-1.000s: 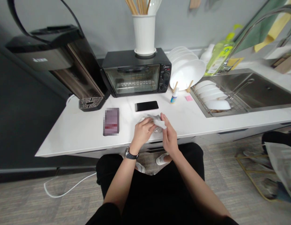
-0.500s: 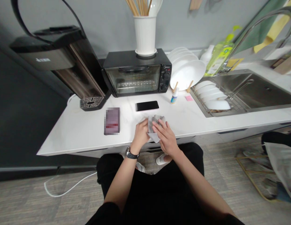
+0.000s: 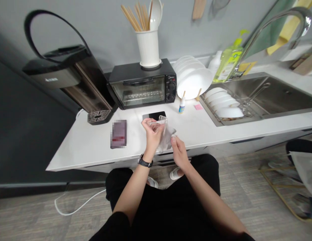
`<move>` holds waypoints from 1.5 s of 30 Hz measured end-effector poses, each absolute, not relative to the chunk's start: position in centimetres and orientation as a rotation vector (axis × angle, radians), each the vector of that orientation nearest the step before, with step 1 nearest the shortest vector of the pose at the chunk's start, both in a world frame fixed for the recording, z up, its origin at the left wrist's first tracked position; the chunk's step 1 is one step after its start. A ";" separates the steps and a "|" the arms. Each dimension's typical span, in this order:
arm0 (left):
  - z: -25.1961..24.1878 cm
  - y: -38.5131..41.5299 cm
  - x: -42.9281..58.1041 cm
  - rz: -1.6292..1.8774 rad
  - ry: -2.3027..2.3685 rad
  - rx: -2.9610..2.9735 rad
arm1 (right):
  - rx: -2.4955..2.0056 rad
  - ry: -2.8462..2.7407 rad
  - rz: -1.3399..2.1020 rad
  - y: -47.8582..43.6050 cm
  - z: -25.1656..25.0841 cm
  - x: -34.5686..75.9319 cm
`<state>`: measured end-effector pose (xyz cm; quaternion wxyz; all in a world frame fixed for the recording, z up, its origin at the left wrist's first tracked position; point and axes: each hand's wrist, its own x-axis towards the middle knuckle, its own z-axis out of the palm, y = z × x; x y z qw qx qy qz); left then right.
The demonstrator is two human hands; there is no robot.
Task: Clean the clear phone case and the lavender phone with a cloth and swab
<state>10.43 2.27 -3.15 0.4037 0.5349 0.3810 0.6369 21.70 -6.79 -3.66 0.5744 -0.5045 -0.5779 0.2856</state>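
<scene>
My left hand (image 3: 153, 135) grips a clear phone case (image 3: 164, 119) by its side, tilted up above the front edge of the worktop. In my right hand (image 3: 180, 151) is a thin grey cloth (image 3: 172, 131), pinched between thumb and fingers, its folds against the case. A dark phone (image 3: 159, 115) lies flat just behind my left hand, which partly covers it. Beyond, a small white spray bottle (image 3: 182, 105) with a blue label stands upright, near a pink square (image 3: 198, 107).
On the left lie a blurred-out purple item (image 3: 118, 134) and a tall water dispenser (image 3: 98, 115). At the back stand a black toaster oven (image 3: 143, 73), upright white plates (image 3: 196, 83) and a green soap bottle (image 3: 228, 65). The sink (image 3: 276, 97), with bowls in a rack (image 3: 217, 120), is to the right.
My hands have come apart. The clear case now shows in my left hand, raised toward the phone; the cloth has opened out at my right hand. The view has shifted slightly.
</scene>
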 end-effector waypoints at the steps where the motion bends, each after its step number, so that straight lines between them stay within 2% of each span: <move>1: -3.0 2.3 10.7 1.589 1.033 1.390 | -1.176 -1.359 0.669 -7.0 -3.8 21.6; 3: -2.9 2.0 10.9 1.467 1.087 1.451 | -1.167 -1.381 0.667 -7.1 -4.0 21.5; 10: -4.1 1.8 8.9 0.942 0.844 1.309 | -1.173 -1.535 0.599 -6.0 -4.0 22.4; 17: -3.7 4.4 6.1 0.683 1.017 1.985 | -1.389 -1.154 0.472 -4.3 -4.7 24.9; 21: -2.7 4.1 5.4 0.709 1.158 2.310 | -1.443 -1.120 0.367 -3.2 -4.1 27.0; 27: -3.0 -1.6 3.9 0.693 1.440 2.331 | -1.418 -1.337 0.271 -2.5 -3.6 28.0; 31: -3.1 -2.5 2.3 0.658 1.317 2.399 | -1.308 -1.787 0.259 -2.1 -4.1 26.8; 35: -2.9 -1.0 0.3 0.644 1.269 2.358 | -1.349 -2.177 0.093 -2.9 -4.7 25.8; 40: -3.5 -0.4 -0.8 0.745 1.288 2.261 | -1.561 -2.167 -0.025 -4.5 -5.3 24.6; 45: -4.1 -0.4 -0.7 0.800 1.252 2.226 | -1.548 -2.143 0.048 -3.9 -5.3 20.7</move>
